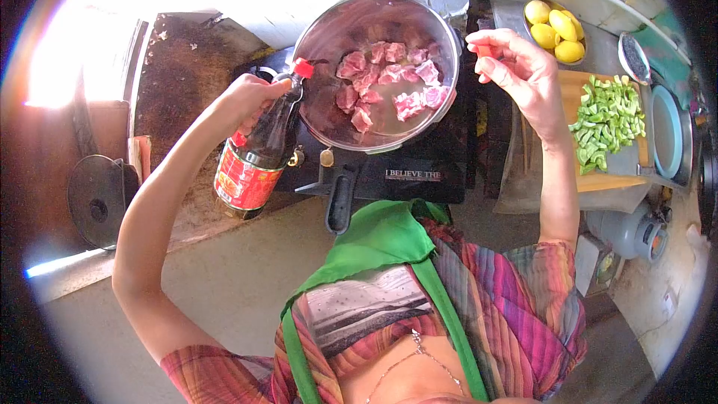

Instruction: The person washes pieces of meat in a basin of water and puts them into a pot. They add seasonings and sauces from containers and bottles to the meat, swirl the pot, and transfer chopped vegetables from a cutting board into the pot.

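Note:
My left hand (254,101) grips a large dark bottle with a red label (250,176), which looks like soy sauce. The bottle leans over the left rim of a metal pot (314,116), its red spout toward the inside. A thin dark streak shows by the spout; whether liquid is flowing I cannot tell for sure. Several chunks of raw meat (366,78) lie on the pot's bottom. Right of the pot, my right hand (523,78) is raised, pinching a small red bottle cap (485,51) between thumb and fingers.
The pot stands on a black stove (419,176), its long black handle (342,202) toward my body. At right are chopped green peppers (609,116) on a cutting board (572,93), a bowl of peeled potatoes (557,28) and a gas cylinder (628,232). A pot lid (97,198) is at left.

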Action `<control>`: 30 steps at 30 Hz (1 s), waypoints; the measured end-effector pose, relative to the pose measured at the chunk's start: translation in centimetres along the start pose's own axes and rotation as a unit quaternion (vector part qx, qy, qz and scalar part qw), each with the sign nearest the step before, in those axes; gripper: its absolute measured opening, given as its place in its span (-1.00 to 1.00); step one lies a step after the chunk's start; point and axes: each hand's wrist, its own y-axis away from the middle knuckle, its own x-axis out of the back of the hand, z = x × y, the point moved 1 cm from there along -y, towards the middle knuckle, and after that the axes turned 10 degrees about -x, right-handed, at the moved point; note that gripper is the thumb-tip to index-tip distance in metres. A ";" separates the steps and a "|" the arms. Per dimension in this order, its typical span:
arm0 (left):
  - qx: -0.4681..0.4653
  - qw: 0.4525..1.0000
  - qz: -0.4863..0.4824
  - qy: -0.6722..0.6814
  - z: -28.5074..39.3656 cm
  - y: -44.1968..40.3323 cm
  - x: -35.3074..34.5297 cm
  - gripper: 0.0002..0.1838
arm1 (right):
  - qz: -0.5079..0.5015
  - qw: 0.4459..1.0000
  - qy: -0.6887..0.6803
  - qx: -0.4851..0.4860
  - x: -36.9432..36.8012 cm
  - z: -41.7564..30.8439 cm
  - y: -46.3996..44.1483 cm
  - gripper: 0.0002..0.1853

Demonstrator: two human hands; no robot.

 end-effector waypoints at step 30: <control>-0.003 0.998 -0.046 0.049 1.0 7.5 -1.8 -0.59 | -0.020 1.000 -0.011 0.003 0.3 -0.5 -0.1 -0.78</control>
